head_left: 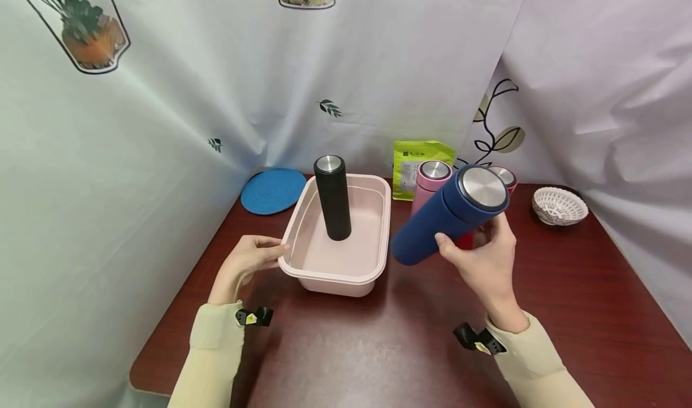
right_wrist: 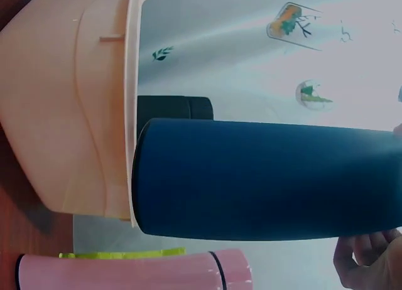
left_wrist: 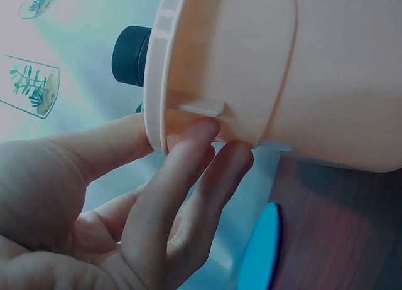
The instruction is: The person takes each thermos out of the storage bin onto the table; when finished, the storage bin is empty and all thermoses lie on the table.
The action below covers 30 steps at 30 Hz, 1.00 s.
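A blue thermos bottle (head_left: 440,219) with a silver-topped lid leans in my right hand (head_left: 483,258), which grips it near the lid, thumb on the near side. Its base points down and left toward the right rim of a pale pink plastic basin (head_left: 337,270). My left hand (head_left: 251,261) holds the basin's left rim; in the left wrist view the thumb is at the rim and the fingers (left_wrist: 201,145) press its outer wall. Inside the basin a black thermos bottle (head_left: 333,200) stands upright. Behind the blue bottle are a pink thermos bottle (head_left: 424,188) and a partly hidden red one (head_left: 508,178).
A round blue mat (head_left: 273,190) lies at the table's back left. A green pouch (head_left: 405,176) stands against the patterned cloth backdrop. At the back right sits a white woven bowl (head_left: 559,207). The dark red table (head_left: 351,360) ends at the cloth on both sides.
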Available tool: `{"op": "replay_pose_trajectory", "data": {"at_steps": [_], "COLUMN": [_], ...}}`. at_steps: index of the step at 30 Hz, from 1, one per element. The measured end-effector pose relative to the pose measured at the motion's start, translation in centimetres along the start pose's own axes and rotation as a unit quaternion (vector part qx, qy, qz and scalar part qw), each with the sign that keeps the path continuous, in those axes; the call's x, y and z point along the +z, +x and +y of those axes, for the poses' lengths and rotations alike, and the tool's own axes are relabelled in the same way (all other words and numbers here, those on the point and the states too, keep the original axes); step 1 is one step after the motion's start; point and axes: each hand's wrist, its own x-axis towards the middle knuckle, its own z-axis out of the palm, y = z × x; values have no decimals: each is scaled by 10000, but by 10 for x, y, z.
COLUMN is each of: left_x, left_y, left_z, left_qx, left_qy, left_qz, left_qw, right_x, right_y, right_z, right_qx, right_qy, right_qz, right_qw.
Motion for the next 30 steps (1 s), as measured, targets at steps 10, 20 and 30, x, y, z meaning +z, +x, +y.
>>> {"op": "replay_pose_trajectory", "data": {"at_steps": [10,20,30], "left_x": [0,-2,-1], "left_y": [2,0,0], "left_z": [1,-3,-2], "left_qx": [13,-4,-2], "left_qy": [25,-48,-86], "left_qz": [23,10,-33], "left_qw": [10000,10000,10000], "right_x": [-9,-22,-39], "right_y": [-1,-2,-9], "right_z": [16,34,47], "right_qx": [182,894,1144], "right_qy": [-327,-1110,-1328], "right_qz": [66,51,389], "right_qw": [9993,9898,9837]}}
